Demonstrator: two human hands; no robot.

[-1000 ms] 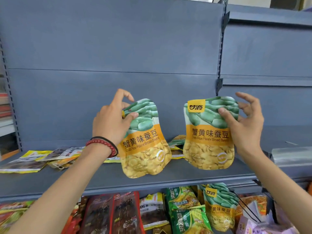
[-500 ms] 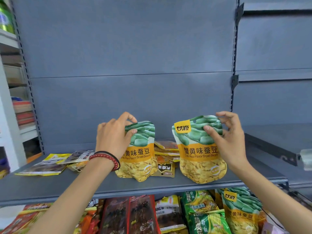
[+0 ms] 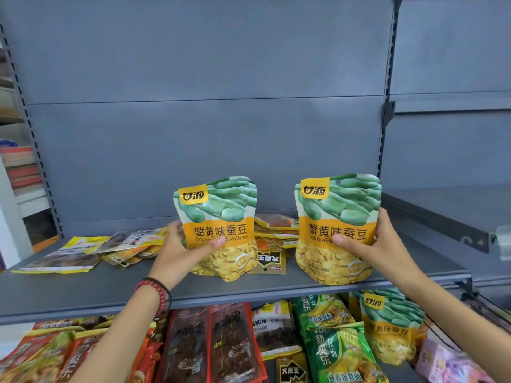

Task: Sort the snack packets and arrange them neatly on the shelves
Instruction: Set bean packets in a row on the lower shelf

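My left hand grips one broad bean packet upright on the grey shelf; my right hand grips a second broad bean packet upright beside it, flat snack packets between.

Grey shelf across mid-frame: centre bean pouch and right bean pouch standing on it, loose packets flat at left, small pile between the pouches.
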